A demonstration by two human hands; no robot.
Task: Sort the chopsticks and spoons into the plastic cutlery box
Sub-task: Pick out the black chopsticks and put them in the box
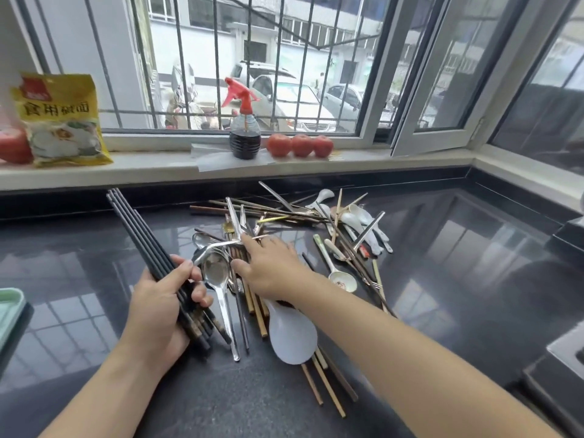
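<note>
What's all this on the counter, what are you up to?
A person is sorting a jumbled pile of cutlery on a dark countertop. The left hand grips a bundle of black chopsticks already gathered, while the right hand reaches into the pile with straight fingers, touching the metal pieces. Spoons, a white rice paddle and wooden chopsticks lie mixed together. The edge of a green box shows at the far left.
</note>
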